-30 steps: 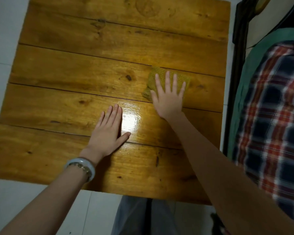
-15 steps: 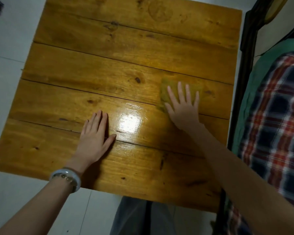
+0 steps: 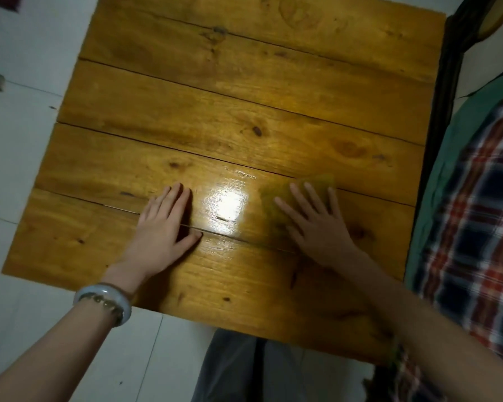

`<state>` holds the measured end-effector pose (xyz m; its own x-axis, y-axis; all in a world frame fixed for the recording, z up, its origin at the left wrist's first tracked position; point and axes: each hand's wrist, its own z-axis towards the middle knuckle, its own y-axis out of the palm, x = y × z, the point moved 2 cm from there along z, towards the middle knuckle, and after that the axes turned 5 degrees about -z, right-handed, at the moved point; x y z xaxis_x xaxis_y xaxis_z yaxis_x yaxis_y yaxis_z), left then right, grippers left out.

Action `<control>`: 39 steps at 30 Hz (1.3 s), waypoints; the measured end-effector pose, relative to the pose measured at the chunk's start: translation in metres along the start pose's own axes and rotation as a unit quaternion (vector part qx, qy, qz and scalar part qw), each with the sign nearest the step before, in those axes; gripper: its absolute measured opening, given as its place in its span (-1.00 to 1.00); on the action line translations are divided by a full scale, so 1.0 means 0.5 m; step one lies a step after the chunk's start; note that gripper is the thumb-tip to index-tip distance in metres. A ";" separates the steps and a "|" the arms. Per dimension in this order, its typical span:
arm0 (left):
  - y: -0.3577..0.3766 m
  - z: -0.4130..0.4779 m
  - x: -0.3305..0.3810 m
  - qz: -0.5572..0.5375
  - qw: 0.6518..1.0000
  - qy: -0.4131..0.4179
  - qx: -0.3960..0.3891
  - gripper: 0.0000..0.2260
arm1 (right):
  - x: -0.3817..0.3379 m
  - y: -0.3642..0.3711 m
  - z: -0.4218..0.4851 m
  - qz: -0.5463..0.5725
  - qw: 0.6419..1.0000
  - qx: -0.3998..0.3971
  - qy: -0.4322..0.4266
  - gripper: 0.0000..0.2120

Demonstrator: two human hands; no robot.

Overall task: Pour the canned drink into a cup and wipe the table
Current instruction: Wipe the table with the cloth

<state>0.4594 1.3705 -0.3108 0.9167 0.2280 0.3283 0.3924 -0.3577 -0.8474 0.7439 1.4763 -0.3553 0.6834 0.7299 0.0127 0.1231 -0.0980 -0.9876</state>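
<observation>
Both spread flat: left hand [image 3: 160, 227] on brown wooden plank table [image 3: 244, 82], right hand [image 3: 317, 224] pressing olive-green cloth [image 3: 273, 190], drawn back beside left hand. Wiping mid-stroke.

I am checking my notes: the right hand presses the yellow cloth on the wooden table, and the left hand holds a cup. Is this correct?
Not quite. The head view shows the left hand holding no cup; it lies flat on the wooden table. The right hand does press the yellow cloth.

Glossy varnished wood plank table [image 3: 186, 117] w/ knots; matt yellow-green cloth [image 3: 276, 198].
</observation>
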 end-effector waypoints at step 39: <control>-0.013 0.004 -0.002 -0.049 0.999 -0.015 0.004 -0.12 | 0.083 -0.029 0.096 0.035 0.985 -0.077 0.153 -0.47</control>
<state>0.4559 1.3745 -0.3066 0.8708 0.2885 0.3982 0.4802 -0.3249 -0.8148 0.7362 1.5405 -0.3477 0.8760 0.4821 0.0149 0.1590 -0.2595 -0.9526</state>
